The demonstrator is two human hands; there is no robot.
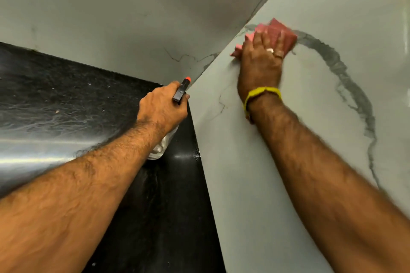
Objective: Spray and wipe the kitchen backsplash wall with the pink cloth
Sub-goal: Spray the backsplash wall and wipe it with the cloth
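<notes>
Two hands at work, and we read this as the wiping step. Our right hand presses the cloth flat to the wall, fingers spread over it rather than curled, just beside the corner where a dark grey vein begins its curve. Our left hand grips the bottle by its neck, fingers wrapped, orange nozzle up near the corner seam, held above the black counter. We cannot tell whether a finger sits on the trigger. Next move, we judge: sweep the cloth outward along the vein with steady flat pressure, re-spraying wherever the panel looks dry.
</notes>
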